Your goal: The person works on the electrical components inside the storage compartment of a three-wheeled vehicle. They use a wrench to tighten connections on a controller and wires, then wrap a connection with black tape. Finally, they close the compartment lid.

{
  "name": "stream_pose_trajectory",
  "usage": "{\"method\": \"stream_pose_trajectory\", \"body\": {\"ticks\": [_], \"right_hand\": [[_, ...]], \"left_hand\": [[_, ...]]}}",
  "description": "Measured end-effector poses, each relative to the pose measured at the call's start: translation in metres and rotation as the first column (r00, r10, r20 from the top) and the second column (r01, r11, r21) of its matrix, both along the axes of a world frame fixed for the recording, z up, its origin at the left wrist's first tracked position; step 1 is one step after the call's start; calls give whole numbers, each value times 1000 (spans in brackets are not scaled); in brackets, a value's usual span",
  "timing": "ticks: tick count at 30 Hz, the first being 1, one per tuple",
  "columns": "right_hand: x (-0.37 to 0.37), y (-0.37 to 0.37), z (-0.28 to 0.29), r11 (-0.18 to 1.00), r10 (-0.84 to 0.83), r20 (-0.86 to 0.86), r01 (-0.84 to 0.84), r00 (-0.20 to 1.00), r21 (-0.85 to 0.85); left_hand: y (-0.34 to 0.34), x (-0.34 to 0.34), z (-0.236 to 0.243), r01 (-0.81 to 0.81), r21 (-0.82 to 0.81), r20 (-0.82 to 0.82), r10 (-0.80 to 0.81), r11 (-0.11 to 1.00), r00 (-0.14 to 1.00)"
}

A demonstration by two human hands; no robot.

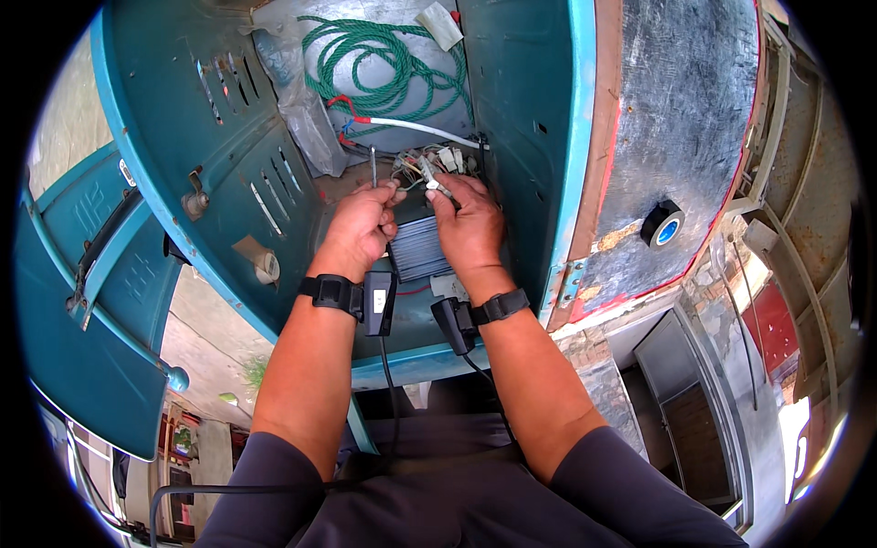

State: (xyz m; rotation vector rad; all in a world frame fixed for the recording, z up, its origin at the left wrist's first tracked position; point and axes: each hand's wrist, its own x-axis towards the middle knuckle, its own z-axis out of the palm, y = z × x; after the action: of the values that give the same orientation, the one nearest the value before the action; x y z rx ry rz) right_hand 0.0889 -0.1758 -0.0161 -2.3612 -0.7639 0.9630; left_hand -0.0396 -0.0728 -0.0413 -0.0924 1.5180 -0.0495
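Gripping a rod (374,166) in left hand (359,222), pinching a white connector (427,174) in right hand (472,226) beyond the ridged block (421,248), apparently for steadiness.

Paved ground (206,333) and rusty metalwork (813,146) suggest an outdoor yard.
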Motion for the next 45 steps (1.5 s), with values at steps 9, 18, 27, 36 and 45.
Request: {"method": "stream_pose_trajectory", "body": {"ticks": [9, 18, 27, 36, 45], "right_hand": [[3, 7, 0, 996, -68, -54, 65, 996, -63], [7, 3, -19, 993, -106, 25, 107, 994, -39], [16, 9, -15, 981, -136, 2, 135, 991, -140], [18, -9, -23, 947, -320, -141, 313, 937, -71], [20, -6, -14, 869, -488, -312, 486, 815, -91]], "left_hand": [[0, 2, -8, -78, -55, 16, 79, 995, 997], [8, 14, 9, -19, 64, -56, 22, 998, 998], [-5, 2, 23, -30, 130, -108, 44, 991, 993], [-9, 6, 24, 102, 378, -123, -60, 920, 991], [12, 38, 3, 97, 543, 45, -145, 834, 988]]}}
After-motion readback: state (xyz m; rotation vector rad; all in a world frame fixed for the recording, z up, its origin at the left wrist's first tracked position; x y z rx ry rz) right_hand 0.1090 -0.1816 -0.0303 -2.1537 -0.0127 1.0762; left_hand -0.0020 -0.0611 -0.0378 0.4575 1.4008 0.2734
